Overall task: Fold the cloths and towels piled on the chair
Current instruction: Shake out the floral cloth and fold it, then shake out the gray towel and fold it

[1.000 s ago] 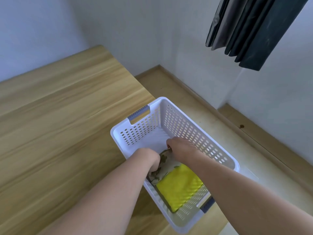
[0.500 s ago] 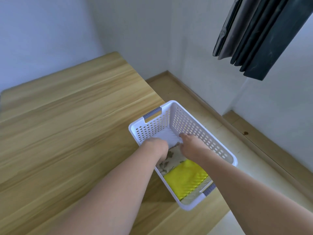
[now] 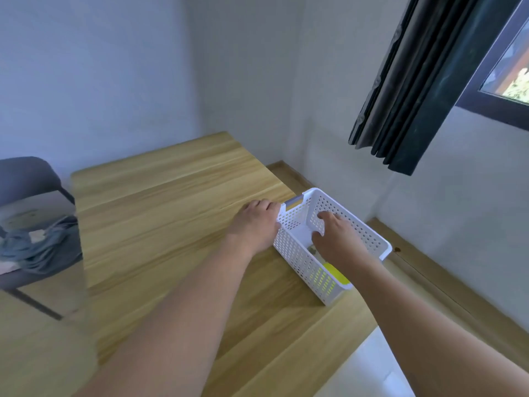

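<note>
Pale wood grain fills most of the view: a long wooden table (image 3: 160, 213) runs from the near edge back to a grey-white wall. To the upper right, dark curtains (image 3: 415, 90) hang beside a window frame (image 3: 492, 81). At the far left, off the table's edge, a dark chair (image 3: 25, 179) carries a loose pile of blue-grey cloths (image 3: 37, 245), unfolded and well apart from both hands. A white perforated basket (image 3: 297, 253) sits on the table's right edge, a grey handle (image 3: 294, 200) on its far end wall. A person's two bare forearms reach across the tabletop to it. The left hand (image 3: 254, 222) rests against the outside of the basket's left wall near the far corner, fingers pointing toward the handle; whether they curl over the rim cannot be told. The right hand (image 3: 335, 233) is down inside the basket, fingers loosely spread and slightly bent against the far wall, gripping nothing that can be seen. A folded yellow cloth (image 3: 336, 275) lies at the basket's near end, showing through the holes, and a sliver of patterned cloth (image 3: 312, 250) peeks out just beside the right hand's thumb.
</note>
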Tool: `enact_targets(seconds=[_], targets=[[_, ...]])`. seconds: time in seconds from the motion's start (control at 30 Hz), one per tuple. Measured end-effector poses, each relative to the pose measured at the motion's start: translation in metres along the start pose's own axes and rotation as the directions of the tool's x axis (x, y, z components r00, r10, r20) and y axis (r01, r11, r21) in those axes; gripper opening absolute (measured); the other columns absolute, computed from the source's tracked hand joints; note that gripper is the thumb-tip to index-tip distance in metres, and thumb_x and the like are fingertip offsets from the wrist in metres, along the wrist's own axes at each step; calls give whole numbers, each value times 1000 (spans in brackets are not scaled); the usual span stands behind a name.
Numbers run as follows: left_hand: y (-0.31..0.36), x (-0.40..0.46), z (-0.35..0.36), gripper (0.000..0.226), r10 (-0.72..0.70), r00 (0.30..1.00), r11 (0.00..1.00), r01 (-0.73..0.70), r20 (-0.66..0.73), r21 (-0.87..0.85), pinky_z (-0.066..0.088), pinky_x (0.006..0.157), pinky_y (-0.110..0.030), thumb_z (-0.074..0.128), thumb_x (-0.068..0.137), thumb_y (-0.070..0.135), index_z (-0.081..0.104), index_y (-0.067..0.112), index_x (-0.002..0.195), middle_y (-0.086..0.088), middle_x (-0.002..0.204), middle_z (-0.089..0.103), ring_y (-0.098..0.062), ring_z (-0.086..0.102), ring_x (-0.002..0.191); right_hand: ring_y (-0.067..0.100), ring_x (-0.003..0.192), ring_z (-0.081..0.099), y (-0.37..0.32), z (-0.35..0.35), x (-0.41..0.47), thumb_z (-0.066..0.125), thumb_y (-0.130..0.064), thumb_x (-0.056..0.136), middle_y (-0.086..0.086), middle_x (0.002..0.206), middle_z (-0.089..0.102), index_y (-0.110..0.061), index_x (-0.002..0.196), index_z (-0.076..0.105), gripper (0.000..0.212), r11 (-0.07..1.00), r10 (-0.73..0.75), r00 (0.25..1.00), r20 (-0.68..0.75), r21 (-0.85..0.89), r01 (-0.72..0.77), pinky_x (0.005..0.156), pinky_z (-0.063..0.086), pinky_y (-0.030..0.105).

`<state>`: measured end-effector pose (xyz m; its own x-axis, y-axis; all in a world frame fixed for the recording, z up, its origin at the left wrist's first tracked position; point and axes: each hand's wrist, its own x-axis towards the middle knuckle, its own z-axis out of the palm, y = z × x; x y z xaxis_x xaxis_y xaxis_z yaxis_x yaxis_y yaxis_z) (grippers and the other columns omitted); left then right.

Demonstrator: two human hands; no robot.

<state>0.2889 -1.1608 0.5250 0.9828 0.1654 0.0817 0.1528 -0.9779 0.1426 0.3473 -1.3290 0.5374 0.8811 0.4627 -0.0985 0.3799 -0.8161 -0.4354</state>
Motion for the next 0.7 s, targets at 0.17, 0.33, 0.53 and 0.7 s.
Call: enact_targets(seconds=[0.17, 0.33, 0.53, 0.7], targets=[[-52, -65, -38, 44, 58, 998, 998, -58, -12, 10, 31, 109, -38, 44, 99, 31, 39, 12, 139, -8, 144, 43, -27, 38, 131, 29, 128, 43, -71, 20, -64, 48, -20, 93, 9, 140, 45, -11, 140, 38, 49, 999, 29, 998, -56, -20, -30, 101, 37, 38], [-110, -115, -70, 48, 25, 999, 999, -23, -24, 49, 31, 109, -38, 44, 98, 34, 38, 10, 140, -10, 142, 44, -28, 39, 130, 29, 124, 45, -128, 35, -102, 50, -16, 90, 10, 135, 49, -10, 135, 43, 45, 1000, 22, 994, -105, 1, -22, 96, 37, 35], [-185, -158, -98, 48, -76, 993, 997, 77, -87, 9, 33, 108, -39, 45, 96, 35, 42, 12, 139, -9, 142, 46, -28, 41, 130, 27, 127, 43, -202, 62, -110, 49, -18, 89, 9, 139, 46, -10, 139, 40, 51, 999, -38, 994, -107, 15, 40, 100, 36, 34], [-268, -197, -116, 46, -97, 992, 995, 96, -80, -15, 33, 108, -40, 44, 97, 34, 43, 11, 137, -10, 141, 47, -29, 41, 129, 30, 124, 46, -277, 100, -126, 50, -18, 89, 9, 139, 47, -10, 140, 40, 52, 999, -14, 994, -109, 28, 17, 100, 37, 34]])
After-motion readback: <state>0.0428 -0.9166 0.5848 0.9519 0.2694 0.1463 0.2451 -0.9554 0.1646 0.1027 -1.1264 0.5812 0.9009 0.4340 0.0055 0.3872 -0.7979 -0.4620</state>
